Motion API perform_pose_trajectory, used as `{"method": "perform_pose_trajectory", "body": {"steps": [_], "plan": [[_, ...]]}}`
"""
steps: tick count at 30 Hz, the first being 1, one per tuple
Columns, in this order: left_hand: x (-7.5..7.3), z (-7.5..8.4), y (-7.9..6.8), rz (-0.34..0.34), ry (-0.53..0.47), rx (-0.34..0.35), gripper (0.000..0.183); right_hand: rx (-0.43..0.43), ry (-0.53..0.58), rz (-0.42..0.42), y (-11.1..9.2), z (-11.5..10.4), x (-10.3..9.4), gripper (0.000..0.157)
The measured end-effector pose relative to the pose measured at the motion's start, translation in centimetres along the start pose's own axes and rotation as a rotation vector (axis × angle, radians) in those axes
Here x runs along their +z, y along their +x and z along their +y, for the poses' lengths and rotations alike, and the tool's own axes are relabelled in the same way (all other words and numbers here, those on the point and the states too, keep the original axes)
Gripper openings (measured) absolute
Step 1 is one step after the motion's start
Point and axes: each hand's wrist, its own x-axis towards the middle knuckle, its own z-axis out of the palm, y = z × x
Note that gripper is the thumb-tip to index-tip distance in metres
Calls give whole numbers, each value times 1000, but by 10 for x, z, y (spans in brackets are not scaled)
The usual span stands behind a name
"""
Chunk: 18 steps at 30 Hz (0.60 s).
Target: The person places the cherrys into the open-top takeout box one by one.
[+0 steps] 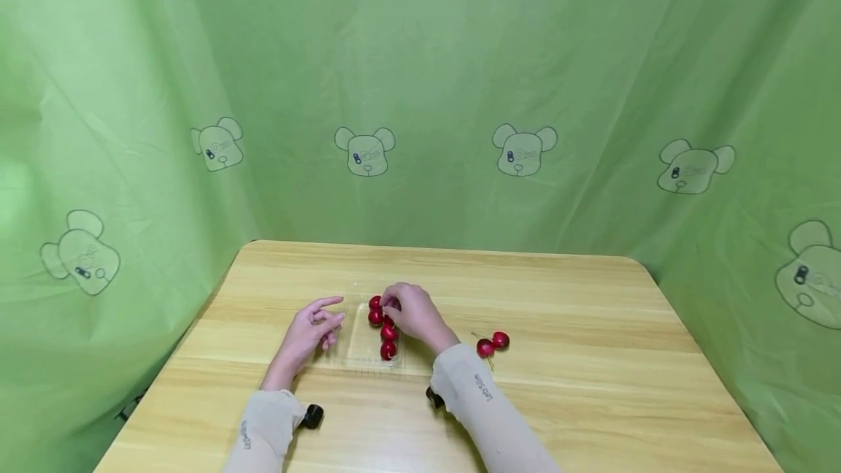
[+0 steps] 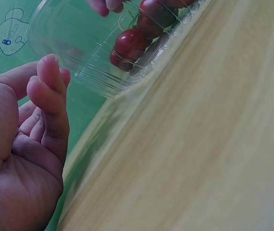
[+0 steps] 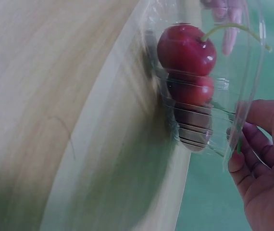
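Observation:
A clear plastic box sits on the table, with several dark red cherries lined along its right side. My right hand is over that side, thumb and fingertips bent together. In the right wrist view a green stem shows between its fingers, so I pinch a cherry by the stem; its fruit is hard to single out behind the plastic. One cherry in the box has a long stem. Beside the box's left wall, my left hand holds nothing, its fingers loosely bent.
To the right of the box, two stemmed cherries lie close together on the wooden table. A green curtain with bear-face prints hangs behind the table and at both sides. Black wrist cameras are worn at the sleeves.

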Motion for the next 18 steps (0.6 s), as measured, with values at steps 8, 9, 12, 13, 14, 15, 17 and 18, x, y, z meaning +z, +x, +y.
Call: {"method": "perform_pose_trajectory", "body": {"steps": [8, 9, 12, 13, 14, 15, 17, 18], "plan": [[1, -1, 0, -9, 5, -3, 56, -3, 18, 19, -5, 1, -7, 9], [1, -2, 0, -9, 8, -1, 56, -3, 19, 21, -6, 2, -9, 9], [2, -2, 0, -6, 13, 4, 55, -2, 18, 24, -9, 5, -14, 10], [2, -2, 0, -4, 14, 4, 54, 0, 17, 24, -10, 6, -17, 11], [2, -2, 0, -4, 14, 3, 54, -1, 20, 26, -12, 7, -19, 11], [2, -1, 0, -1, 14, 2, 55, -2, 20, 27, -13, 8, -22, 11], [2, -1, -1, 7, 6, -3, 54, -2, 15, 31, -17, 11, -27, 12], [2, -1, -1, 10, 3, -5, 54, -1, 13, 33, -19, 13, -29, 12]]}}
